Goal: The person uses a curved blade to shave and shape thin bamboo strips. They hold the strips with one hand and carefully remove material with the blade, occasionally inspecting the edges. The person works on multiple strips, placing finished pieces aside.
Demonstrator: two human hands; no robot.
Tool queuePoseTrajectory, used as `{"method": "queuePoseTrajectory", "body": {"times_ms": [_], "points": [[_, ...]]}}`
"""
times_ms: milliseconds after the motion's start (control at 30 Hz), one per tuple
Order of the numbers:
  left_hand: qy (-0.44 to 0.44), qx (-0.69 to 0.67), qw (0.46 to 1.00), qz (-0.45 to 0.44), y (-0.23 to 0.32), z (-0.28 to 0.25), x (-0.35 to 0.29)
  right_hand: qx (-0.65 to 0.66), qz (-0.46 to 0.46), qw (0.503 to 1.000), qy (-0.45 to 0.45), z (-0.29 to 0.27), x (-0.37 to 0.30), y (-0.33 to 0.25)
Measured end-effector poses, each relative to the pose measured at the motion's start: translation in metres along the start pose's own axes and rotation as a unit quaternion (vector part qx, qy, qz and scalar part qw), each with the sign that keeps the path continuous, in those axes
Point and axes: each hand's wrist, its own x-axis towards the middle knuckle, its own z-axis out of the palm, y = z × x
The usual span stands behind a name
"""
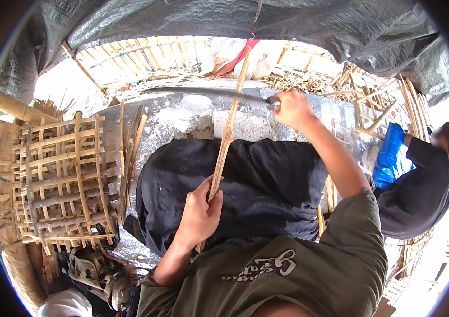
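Observation:
My left hand is wrapped round the lower part of a long bamboo strip, which slants up and away over my lap. My right hand, farther off and to the right, grips the handle of a long-bladed knife. The dark, narrow blade points left and crosses the upper part of the strip. Whether the edge touches the bamboo, I cannot tell. Black cloth covers my lap under the strip.
Woven bamboo lattice panels are stacked at my left, with loose bamboo strips beside them. A person in black sits at the right near a blue bag. Bamboo scraps lie behind, under a dark tarp.

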Motion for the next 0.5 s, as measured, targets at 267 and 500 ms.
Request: {"method": "queuePoseTrajectory", "body": {"times_ms": [267, 500], "points": [[0.016, 0.019, 0.998, 0.053, -0.009, 0.005, 0.002, -0.009, -0.056, 0.998, -0.037, -0.021, -0.017, -0.031], [0.027, 0.037, 0.995, 0.084, -0.013, 0.002, 0.002, -0.01, 0.078, 0.994, -0.073, -0.029, 0.012, 0.006]]}}
